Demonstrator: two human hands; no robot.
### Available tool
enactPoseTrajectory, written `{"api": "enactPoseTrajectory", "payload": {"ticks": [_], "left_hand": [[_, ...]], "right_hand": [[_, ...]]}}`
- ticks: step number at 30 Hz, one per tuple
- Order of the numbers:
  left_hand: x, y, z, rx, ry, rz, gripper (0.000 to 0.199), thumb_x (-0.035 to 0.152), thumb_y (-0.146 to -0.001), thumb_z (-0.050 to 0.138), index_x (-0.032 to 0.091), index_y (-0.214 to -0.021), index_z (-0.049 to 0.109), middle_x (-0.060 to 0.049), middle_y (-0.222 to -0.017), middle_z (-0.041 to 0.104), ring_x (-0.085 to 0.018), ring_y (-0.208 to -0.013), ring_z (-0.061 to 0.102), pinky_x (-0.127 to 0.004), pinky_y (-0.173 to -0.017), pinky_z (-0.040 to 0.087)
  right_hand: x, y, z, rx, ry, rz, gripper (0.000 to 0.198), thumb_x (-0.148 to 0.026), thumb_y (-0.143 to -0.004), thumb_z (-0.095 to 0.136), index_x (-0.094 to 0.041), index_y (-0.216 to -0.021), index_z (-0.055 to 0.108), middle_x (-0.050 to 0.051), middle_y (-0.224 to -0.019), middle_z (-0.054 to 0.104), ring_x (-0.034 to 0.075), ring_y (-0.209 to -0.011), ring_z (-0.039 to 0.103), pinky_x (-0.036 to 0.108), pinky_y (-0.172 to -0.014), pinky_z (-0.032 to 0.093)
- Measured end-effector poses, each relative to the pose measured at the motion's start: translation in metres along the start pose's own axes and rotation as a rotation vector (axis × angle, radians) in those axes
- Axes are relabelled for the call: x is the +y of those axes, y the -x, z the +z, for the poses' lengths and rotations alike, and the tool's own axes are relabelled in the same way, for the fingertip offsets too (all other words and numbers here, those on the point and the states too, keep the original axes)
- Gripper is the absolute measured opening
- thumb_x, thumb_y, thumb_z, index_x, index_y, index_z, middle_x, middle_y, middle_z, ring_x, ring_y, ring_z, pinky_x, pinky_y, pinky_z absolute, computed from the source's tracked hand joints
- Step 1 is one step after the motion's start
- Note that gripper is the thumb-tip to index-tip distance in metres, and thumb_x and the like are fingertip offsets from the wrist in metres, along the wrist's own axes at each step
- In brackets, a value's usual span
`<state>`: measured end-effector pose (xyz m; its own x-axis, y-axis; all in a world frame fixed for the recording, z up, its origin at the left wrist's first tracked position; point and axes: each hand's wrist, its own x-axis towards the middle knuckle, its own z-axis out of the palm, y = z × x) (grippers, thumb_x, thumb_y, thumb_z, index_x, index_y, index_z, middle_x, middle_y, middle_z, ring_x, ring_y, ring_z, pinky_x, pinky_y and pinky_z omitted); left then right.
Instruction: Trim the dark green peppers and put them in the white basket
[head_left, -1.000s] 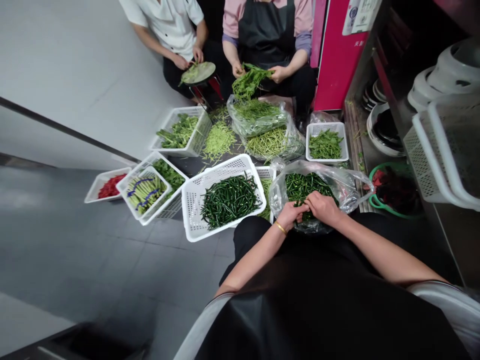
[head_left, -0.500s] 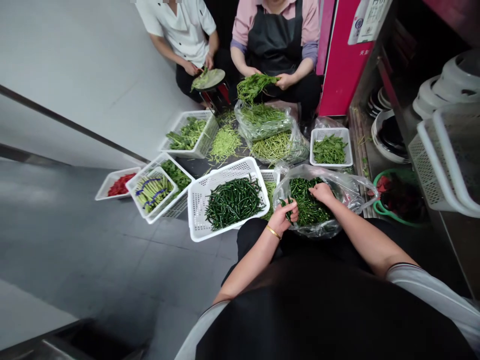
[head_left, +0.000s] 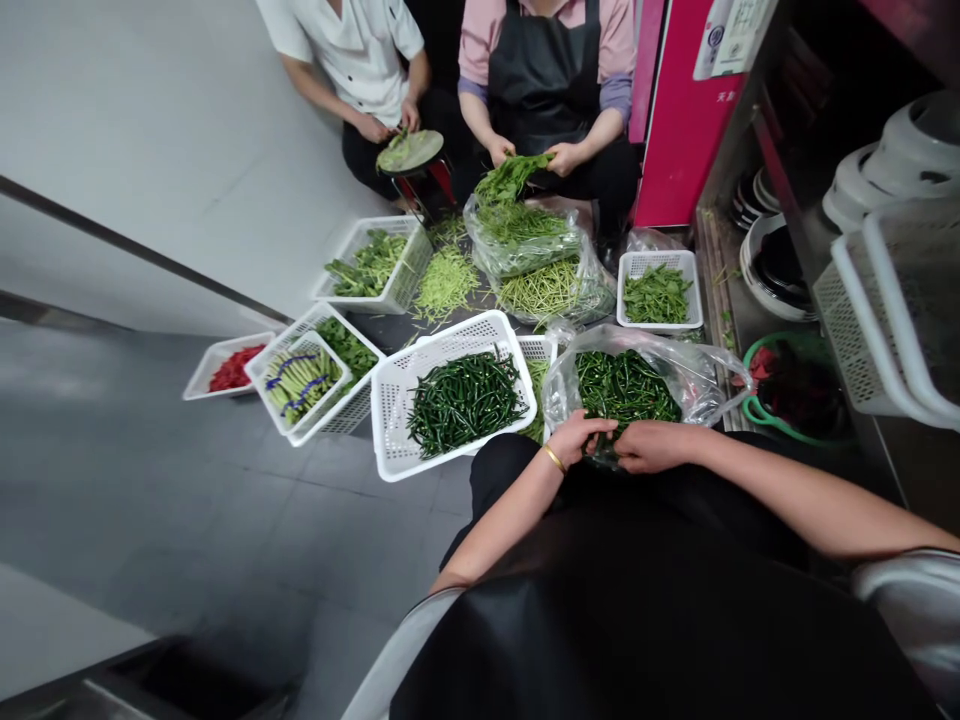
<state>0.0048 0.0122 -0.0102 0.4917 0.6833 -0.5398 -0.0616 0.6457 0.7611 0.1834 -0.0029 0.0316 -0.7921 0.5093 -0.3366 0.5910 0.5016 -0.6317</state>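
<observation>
A clear plastic bag (head_left: 559, 385) full of dark green chili peppers (head_left: 628, 388) lies open in front of my knees. At its near edge my two hands meet, fingertips close together. My left hand (head_left: 579, 437), with a gold bracelet at the wrist, is closed around a few green chili peppers, mostly hidden by its fingers. My right hand (head_left: 651, 446) is closed in a pinch beside it; what its fingertips hold is hidden. Left of the bag, a white perforated basket (head_left: 390, 385) carries a heap of the same green chili peppers (head_left: 465, 400).
Two people sit opposite, handling greens. Between us stand a basket of leafy stems (head_left: 322, 290), a bag of green stems (head_left: 540, 285) and a small basket of cut greens (head_left: 697, 300). Red pieces (head_left: 236, 368) lie far left. A green basket (head_left: 757, 415) and shelving stand right.
My right hand has drawn back from the peppers in the bag toward me and now meets my left hand. The left hand has turned and lowered slightly. The view shifted a little.
</observation>
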Motion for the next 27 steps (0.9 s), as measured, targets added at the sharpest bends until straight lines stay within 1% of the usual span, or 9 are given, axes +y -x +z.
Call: {"api": "enactPoseTrajectory", "payload": {"ticks": [4, 7, 9, 11, 15, 19, 21, 24, 27], "left_hand": [[0.008, 0.007, -0.011, 0.020, 0.188, 0.159, 0.029, 0.034, -0.060, 0.078, 0.013, -0.062, 0.058, -0.001, -0.054, 0.054, -0.007, -0.045, 0.043, -0.020, -0.041, 0.024], [0.010, 0.010, -0.017, -0.060, 0.337, 0.137, 0.025, 0.030, -0.061, 0.074, 0.013, -0.060, 0.055, -0.006, -0.065, 0.061, -0.009, -0.054, 0.050, -0.019, -0.043, 0.029], [0.010, 0.011, -0.019, -0.033, 0.372, 0.088, 0.023, 0.028, -0.061, 0.074, 0.013, -0.066, 0.058, -0.007, -0.068, 0.063, -0.011, -0.057, 0.054, -0.020, -0.046, 0.035], [0.009, 0.011, -0.020, 0.005, 0.378, 0.068, 0.025, 0.026, -0.060, 0.076, 0.013, -0.076, 0.062, -0.004, -0.066, 0.063, -0.010, -0.054, 0.053, -0.021, -0.048, 0.037], [0.009, 0.006, -0.020, 0.033, 0.407, 0.048, 0.034, 0.025, -0.060, 0.080, 0.011, -0.087, 0.065, 0.003, -0.058, 0.053, -0.005, -0.045, 0.042, -0.019, -0.044, 0.029], [0.006, -0.008, -0.008, 0.088, 0.370, 0.006, 0.040, 0.034, -0.060, 0.084, 0.009, -0.084, 0.065, 0.005, -0.056, 0.047, -0.003, -0.044, 0.039, -0.019, -0.044, 0.026], [0.004, -0.012, 0.001, 0.159, 0.285, 0.101, 0.039, 0.038, -0.059, 0.084, 0.011, -0.079, 0.064, 0.005, -0.054, 0.047, -0.004, -0.044, 0.038, -0.020, -0.044, 0.028], [0.004, -0.009, 0.010, 0.258, 0.099, 0.332, 0.034, 0.036, -0.059, 0.084, 0.013, -0.077, 0.065, 0.004, -0.056, 0.053, -0.006, -0.047, 0.043, -0.022, -0.048, 0.031], [0.008, 0.000, 0.006, 0.278, 0.159, 0.372, 0.031, 0.035, -0.062, 0.081, 0.014, -0.074, 0.063, 0.002, -0.059, 0.056, -0.007, -0.050, 0.046, -0.022, -0.048, 0.032]], "right_hand": [[0.023, -0.017, -0.023, -0.086, 0.050, 0.374, 0.028, -0.042, -0.075, 0.068, -0.018, -0.062, 0.068, 0.006, -0.059, 0.066, 0.017, -0.058, 0.060, 0.027, -0.060, 0.042], [0.038, -0.044, -0.036, 0.163, 0.190, 0.668, 0.047, -0.054, -0.085, 0.054, -0.012, -0.083, 0.075, 0.019, -0.087, 0.073, 0.027, -0.084, 0.068, 0.033, -0.071, 0.047], [0.044, -0.063, -0.040, 0.310, 0.180, 0.785, 0.052, -0.051, -0.091, 0.046, -0.008, -0.098, 0.074, 0.023, -0.104, 0.071, 0.030, -0.097, 0.067, 0.033, -0.076, 0.047], [0.048, -0.074, -0.038, 0.335, 0.153, 0.854, 0.045, -0.041, -0.093, 0.047, -0.006, -0.105, 0.072, 0.023, -0.111, 0.069, 0.029, -0.102, 0.066, 0.031, -0.076, 0.047], [0.043, -0.058, -0.017, 0.363, 0.162, 0.833, 0.035, -0.031, -0.095, 0.042, -0.013, -0.097, 0.072, 0.017, -0.105, 0.072, 0.024, -0.097, 0.067, 0.028, -0.074, 0.045], [0.020, -0.025, 0.010, 0.420, 0.204, 0.527, 0.031, -0.033, -0.096, 0.042, -0.018, -0.093, 0.068, 0.011, -0.098, 0.072, 0.020, -0.086, 0.066, 0.028, -0.072, 0.043], [0.012, -0.017, 0.015, 0.381, 0.137, 0.422, 0.026, -0.030, -0.094, 0.045, -0.018, -0.086, 0.067, 0.009, -0.091, 0.072, 0.019, -0.080, 0.065, 0.026, -0.071, 0.043], [0.017, -0.019, 0.006, 0.294, -0.083, 0.506, 0.033, -0.031, -0.095, 0.043, -0.019, -0.076, 0.067, 0.005, -0.071, 0.069, 0.017, -0.067, 0.064, 0.026, -0.065, 0.044], [0.041, -0.036, -0.014, 0.308, -0.046, 0.736, 0.041, -0.044, -0.094, 0.043, -0.014, -0.089, 0.071, 0.012, -0.082, 0.072, 0.022, -0.076, 0.067, 0.030, -0.068, 0.046]]}}
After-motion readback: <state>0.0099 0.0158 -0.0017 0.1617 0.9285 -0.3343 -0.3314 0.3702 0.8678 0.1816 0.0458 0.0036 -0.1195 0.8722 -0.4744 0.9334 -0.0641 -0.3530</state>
